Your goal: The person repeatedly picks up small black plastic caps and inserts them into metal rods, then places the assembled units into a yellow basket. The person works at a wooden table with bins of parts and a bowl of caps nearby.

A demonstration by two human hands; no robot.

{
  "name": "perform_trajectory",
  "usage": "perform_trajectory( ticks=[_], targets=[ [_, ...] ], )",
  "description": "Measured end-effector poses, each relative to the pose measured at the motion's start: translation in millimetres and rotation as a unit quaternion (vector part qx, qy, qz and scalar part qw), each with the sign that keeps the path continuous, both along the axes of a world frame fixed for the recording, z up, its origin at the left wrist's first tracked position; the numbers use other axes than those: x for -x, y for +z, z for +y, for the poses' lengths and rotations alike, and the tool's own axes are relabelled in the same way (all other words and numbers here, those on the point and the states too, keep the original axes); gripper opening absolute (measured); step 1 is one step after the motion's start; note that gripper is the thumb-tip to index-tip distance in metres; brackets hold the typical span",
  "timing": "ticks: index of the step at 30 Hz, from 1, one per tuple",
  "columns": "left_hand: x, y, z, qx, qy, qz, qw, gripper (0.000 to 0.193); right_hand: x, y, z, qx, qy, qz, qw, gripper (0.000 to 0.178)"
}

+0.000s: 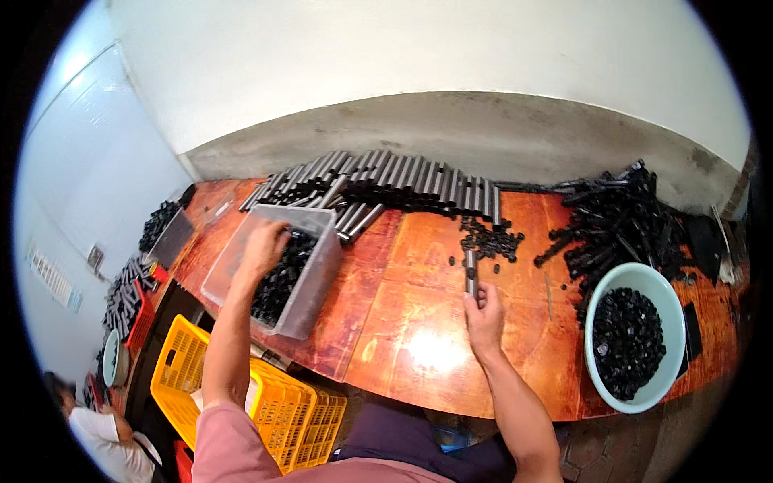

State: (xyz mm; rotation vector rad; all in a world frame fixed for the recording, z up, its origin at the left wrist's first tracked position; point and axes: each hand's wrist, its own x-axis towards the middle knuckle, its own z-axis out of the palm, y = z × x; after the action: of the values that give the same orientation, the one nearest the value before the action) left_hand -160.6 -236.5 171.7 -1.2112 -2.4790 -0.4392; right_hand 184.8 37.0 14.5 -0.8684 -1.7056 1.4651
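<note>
My right hand [485, 318] is closed around the lower end of a short metal tube [472, 278], silver with a dark section near its upper part, held upright above the table. My left hand [264, 243] reaches over a translucent plastic bin [318, 286], its fingers among the small black parts [280, 282] inside. Those fingers are too small and blurred to show whether they grip a part. Just beyond the tube lies a loose scatter of small black rings or caps [491, 241] on the tabletop.
Silver tubes [386, 173] are stacked along the wall. Black rods [620, 217] pile at the back right, behind a pale blue basin [594, 354] of small black parts. Yellow crates [302, 419] stand below the reddish wooden table [403, 322]. Another person [109, 439] is at far left.
</note>
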Motion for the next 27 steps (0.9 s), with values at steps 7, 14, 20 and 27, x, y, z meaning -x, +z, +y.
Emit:
perform_trajectory(
  ticks=[7, 14, 20, 27],
  targets=[
    [-153, 27, 82, -0.367, -0.160, -0.339, 0.852, 0.015, -10, 12, -6, -0.118, -0.004, -0.030, 0.993, 0.035],
    [-202, -74, 182, -0.422, -0.232, -0.615, 0.624, 0.027, -12, 18, -15, -0.207, 0.033, -0.032, 0.977, 0.032],
    [-218, -97, 196, -0.436, -0.239, -0.685, 0.533, 0.037, -11, 19, -13, -0.215, 0.030, -0.021, 0.976, 0.031],
    [-211, -105, 200, -0.424, -0.251, -0.696, 0.522, 0.039, -10, 22, -14, -0.218, 0.021, -0.014, 0.976, 0.031]
  ],
)
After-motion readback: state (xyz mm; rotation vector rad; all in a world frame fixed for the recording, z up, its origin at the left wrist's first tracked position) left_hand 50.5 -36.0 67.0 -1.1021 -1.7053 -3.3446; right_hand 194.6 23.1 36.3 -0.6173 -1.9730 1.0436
